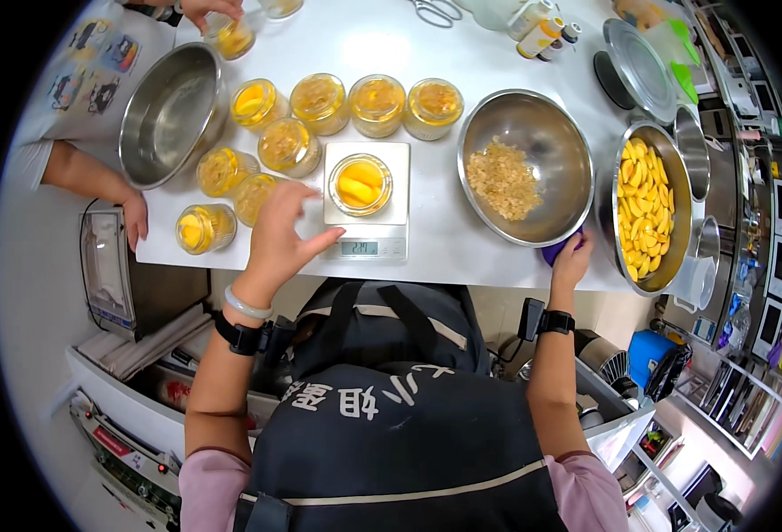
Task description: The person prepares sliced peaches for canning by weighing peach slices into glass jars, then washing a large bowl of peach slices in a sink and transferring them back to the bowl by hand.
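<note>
My left hand (286,232) is held at the left side of a white kitchen scale (400,232), thumb and fingers apart, with nothing between them. On the scale stands an open glass jar (361,184) with yellow fruit slices in it. At the table's front edge, my right hand (572,261) is closed on a purple object (561,248), mostly hidden by the hand and the bowl, so its kind cannot be made out. Right above that hand is a large steel bowl (561,133) with a pale, translucent, lumpy food (504,179) at its bottom.
Several filled glass jars (377,105) stand behind and left of the scale. A steel basin (171,115) is at the left, beside a co-worker whose hand (213,11) is at another jar (230,37). A bowl of yellow fruit slices (646,208), bottles (540,37) and scissors (435,11) lie beyond.
</note>
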`<state>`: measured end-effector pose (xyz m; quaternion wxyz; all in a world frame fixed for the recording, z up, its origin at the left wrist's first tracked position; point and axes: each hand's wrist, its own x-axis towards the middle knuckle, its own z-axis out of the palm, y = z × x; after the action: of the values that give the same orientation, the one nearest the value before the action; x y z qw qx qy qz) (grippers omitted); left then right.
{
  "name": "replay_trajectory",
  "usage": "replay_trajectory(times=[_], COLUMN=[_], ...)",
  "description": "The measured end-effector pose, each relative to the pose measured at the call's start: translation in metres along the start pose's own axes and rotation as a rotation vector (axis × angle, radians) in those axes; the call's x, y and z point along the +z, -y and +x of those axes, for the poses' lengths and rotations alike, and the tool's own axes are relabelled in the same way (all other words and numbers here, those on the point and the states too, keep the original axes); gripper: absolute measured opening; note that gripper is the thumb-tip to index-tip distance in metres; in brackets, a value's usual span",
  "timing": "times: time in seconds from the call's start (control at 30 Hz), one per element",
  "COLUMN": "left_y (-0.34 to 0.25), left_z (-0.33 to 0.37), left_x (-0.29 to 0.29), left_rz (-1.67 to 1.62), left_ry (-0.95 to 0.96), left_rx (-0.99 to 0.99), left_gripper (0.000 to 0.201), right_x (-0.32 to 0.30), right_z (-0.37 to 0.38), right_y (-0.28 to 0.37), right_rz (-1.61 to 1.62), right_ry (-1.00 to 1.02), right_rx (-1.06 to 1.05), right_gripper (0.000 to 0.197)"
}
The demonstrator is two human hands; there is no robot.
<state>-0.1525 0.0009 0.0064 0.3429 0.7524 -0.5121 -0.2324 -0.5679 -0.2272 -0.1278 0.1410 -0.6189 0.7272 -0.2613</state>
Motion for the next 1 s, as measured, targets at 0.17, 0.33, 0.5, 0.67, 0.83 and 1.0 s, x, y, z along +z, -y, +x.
replay_trajectory(times=[0.17, 0.33, 0.5, 0.67, 0.83, 1.0], left_y=[0.013, 0.032, 0.038, 0.042, 0.043, 0.04], left_z=[-0.024, -0.019, -0.02, -0.026, -0.029, -0.031], left_x=[0.024, 0.065, 0.093, 0.098, 0.099, 0.095], left_rz=[0.132, 0.278, 0.308, 0.328, 0.344, 0.191], left_ry=[0.535, 0.807, 0.85, 0.834, 0.833, 0.782], left_rx=[0.31, 0.458, 0.487, 0.472, 0.481, 0.268], left_gripper=[0.021, 0.023, 0.049, 0.054, 0.061, 0.063], right_x=[-0.012, -0.048, -0.067, -0.004, 0.048, 0.072], right_z=[-0.017, -0.031, -0.015, 0.034, 0.05, 0.038], right_y=[0.016, 0.029, 0.114, 0.158, 0.157, 0.144], right_rz=[-0.286, 0.056, 0.132, -0.068, -0.299, -0.488], right_ry=[0.113, -0.047, 0.047, 0.502, 0.763, 0.903], right_rx=[-0.371, -0.363, -0.595, -0.611, -0.425, -0.419], right_gripper=[0.05, 0.037, 0.031, 0.064, 0.095, 0.104])
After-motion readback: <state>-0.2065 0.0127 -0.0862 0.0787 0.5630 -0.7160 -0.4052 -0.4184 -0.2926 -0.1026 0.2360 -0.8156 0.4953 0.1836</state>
